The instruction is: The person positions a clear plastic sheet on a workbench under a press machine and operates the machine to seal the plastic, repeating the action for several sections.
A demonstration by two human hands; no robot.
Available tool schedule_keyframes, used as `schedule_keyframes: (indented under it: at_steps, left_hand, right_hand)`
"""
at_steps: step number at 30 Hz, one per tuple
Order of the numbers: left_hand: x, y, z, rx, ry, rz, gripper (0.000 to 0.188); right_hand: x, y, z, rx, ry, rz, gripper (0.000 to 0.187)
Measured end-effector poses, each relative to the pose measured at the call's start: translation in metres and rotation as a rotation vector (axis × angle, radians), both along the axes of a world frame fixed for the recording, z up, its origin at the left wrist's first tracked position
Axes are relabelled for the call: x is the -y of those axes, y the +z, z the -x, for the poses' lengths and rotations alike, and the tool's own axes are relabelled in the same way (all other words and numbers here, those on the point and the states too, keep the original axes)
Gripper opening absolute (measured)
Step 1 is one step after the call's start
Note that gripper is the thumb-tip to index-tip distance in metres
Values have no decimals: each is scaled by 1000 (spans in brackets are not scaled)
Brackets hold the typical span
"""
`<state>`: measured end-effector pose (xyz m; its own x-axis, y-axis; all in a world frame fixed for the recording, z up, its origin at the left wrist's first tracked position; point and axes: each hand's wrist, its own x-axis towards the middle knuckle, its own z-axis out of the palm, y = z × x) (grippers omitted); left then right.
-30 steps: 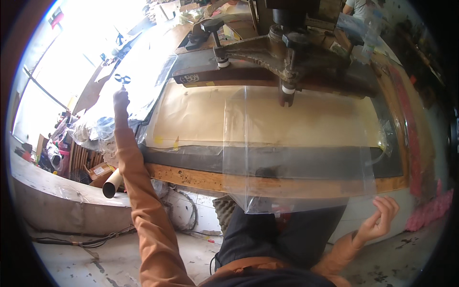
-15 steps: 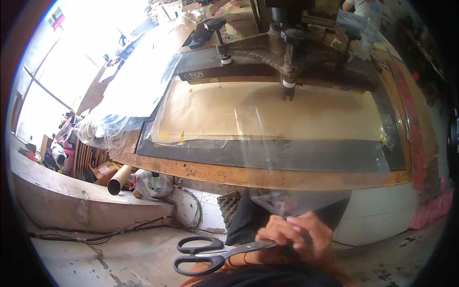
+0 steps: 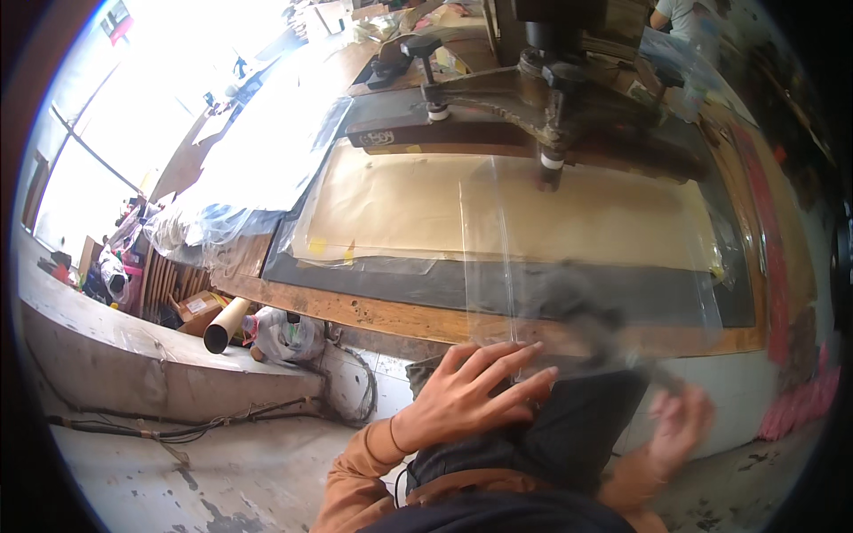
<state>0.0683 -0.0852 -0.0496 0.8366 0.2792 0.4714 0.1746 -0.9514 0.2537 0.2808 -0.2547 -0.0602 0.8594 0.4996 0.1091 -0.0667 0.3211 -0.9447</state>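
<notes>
A clear plastic sheet [image 3: 487, 258] hangs over the front of the worktable, reaching back across brown paper [image 3: 400, 200]. My left hand [image 3: 484, 386] is at its near end by the table's front edge, fingers stretched out and apart; its fingertips seem to touch the plastic. To the right, my right hand [image 3: 682, 422] is blurred but closed around the blade end of a pair of scissors [image 3: 591, 324]. Their black handles point away from me, toward the table, smeared by motion.
A dark metal press arm [image 3: 493, 98] with a long bar stands over the paper. The table's wooden edge [image 3: 355, 313] runs across in front of me. Left below are a cardboard tube [image 3: 227, 327], a plastic bag [image 3: 286, 338] and cables [image 3: 178, 431]. Another person's arm [image 3: 662, 16] shows far right.
My hands have come apart: the left now lies spread at the plastic's near end. My right hand has swung the scissors to the right, turning their handles from leftward to away from me.
</notes>
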Motion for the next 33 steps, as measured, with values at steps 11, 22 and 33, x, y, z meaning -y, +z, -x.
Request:
schedule_keyframes:
  at_steps: [11,22,33]
  left_hand:
    - [-8,-15,64,193,239,-116,22]
    - [-146,32,119,-20,784,-456,41]
    - [-213,35,158,-243,952,-476,16]
  right_hand:
    - [19,-16,-238,187,-414,333,36]
    - [47,-43,-357,1125,-397,1021,37]
    - [7,15,-175,1321,-370,926,30]
